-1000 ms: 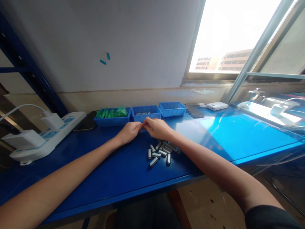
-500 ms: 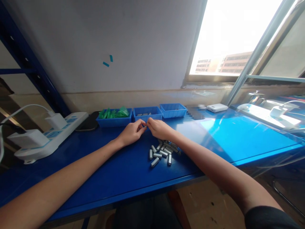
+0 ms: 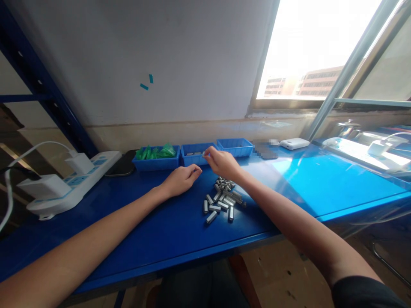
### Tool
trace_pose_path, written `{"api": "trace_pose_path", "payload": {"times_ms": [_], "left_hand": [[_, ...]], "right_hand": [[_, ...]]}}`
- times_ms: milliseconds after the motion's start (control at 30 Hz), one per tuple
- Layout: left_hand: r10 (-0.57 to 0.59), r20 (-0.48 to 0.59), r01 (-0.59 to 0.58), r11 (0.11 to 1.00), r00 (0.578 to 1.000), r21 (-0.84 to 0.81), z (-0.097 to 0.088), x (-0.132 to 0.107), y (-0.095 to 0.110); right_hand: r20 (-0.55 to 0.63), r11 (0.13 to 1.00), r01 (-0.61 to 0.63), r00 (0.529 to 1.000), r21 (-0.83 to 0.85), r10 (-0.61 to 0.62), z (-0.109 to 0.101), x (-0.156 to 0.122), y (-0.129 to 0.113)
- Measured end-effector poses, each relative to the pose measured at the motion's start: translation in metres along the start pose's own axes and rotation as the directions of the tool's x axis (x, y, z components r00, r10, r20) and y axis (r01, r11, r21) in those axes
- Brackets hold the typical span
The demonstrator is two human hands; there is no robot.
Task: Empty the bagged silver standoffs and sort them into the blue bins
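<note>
My right hand [image 3: 223, 163] is at the front rim of the middle blue bin [image 3: 196, 160]. Its thumb and fingertips pinch a small light-coloured metal piece [image 3: 203, 155], mostly hidden by the fingers. In that bin lie several short metal pieces [image 3: 190, 153]. My left hand [image 3: 181, 179] rests low over the table in front of the bins, fingers curled and pressed together; whether they hold anything is hidden. Below my right wrist, several hexagonal metal standoffs [image 3: 214, 208] lie loose, with a cluster of smaller metal pieces [image 3: 224, 184] behind them.
Left of the middle bin stands a blue bin [image 3: 156, 166] with green plastic bags [image 3: 167, 151]. Another blue bin [image 3: 236, 150] is on the right. A power strip [image 3: 80, 182] with plugs and a dark phone [image 3: 121, 164] sit left; a white box-like device [image 3: 294, 143] lies right.
My hands have parted. My right hand has moved up and away to the middle bin's rim with the small piece, uncovering the cluster of small parts; my left hand has dropped slightly.
</note>
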State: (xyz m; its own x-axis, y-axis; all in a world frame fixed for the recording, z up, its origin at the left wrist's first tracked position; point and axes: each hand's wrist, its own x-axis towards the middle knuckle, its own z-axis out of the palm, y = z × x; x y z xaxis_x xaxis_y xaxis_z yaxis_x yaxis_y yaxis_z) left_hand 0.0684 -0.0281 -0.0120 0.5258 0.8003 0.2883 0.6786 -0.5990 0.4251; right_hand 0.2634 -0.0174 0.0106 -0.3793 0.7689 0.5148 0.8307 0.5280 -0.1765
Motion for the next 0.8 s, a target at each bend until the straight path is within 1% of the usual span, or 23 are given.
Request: {"api": "trace_pose_path", "payload": {"times_ms": [33, 67, 133, 233, 300, 367, 567, 733, 800], "left_hand": [[0.011, 0.025, -0.012, 0.998, 1.000, 0.067, 0.000, -0.001, 0.002], [0.022, 0.046, -0.027, 0.992, 0.999, 0.125, 0.001, -0.001, 0.003], [0.035, 0.065, -0.047, 0.981, 0.997, 0.188, 0.000, -0.002, 0.006], [0.032, 0.066, -0.045, 0.979, 0.997, 0.199, -0.001, -0.003, 0.008], [0.036, 0.068, -0.049, 0.980, 0.997, 0.194, -0.002, -0.003, 0.008], [0.041, 0.066, -0.053, 0.982, 0.997, 0.183, -0.002, -0.003, 0.007], [0.027, 0.067, -0.039, 0.982, 0.997, 0.184, -0.002, -0.003, 0.008], [0.021, 0.085, -0.039, 0.977, 0.996, 0.210, -0.001, -0.003, 0.007], [0.023, 0.087, -0.041, 0.976, 0.996, 0.213, -0.001, -0.003, 0.006]], "right_hand": [[-0.052, 0.996, -0.081, 0.995, -0.023, 0.080, -0.002, 0.002, 0.009], [-0.101, 0.984, -0.171, 0.981, -0.041, 0.167, -0.004, 0.004, 0.019], [-0.161, 0.938, -0.342, 0.931, -0.062, 0.329, -0.006, 0.005, 0.042], [-0.185, 0.845, -0.530, 0.840, -0.078, 0.510, -0.006, 0.004, 0.069], [-0.191, 0.794, -0.602, 0.791, -0.080, 0.581, -0.005, 0.002, 0.079], [-0.185, 0.769, -0.634, 0.768, -0.080, 0.614, -0.004, 0.001, 0.083], [-0.162, 0.743, -0.661, 0.748, -0.105, 0.643, -0.002, 0.000, 0.086], [-0.160, 0.735, -0.662, 0.749, -0.145, 0.643, 0.001, 0.004, 0.088], [-0.157, 0.744, -0.648, 0.762, -0.162, 0.629, 0.003, 0.007, 0.085]]}}
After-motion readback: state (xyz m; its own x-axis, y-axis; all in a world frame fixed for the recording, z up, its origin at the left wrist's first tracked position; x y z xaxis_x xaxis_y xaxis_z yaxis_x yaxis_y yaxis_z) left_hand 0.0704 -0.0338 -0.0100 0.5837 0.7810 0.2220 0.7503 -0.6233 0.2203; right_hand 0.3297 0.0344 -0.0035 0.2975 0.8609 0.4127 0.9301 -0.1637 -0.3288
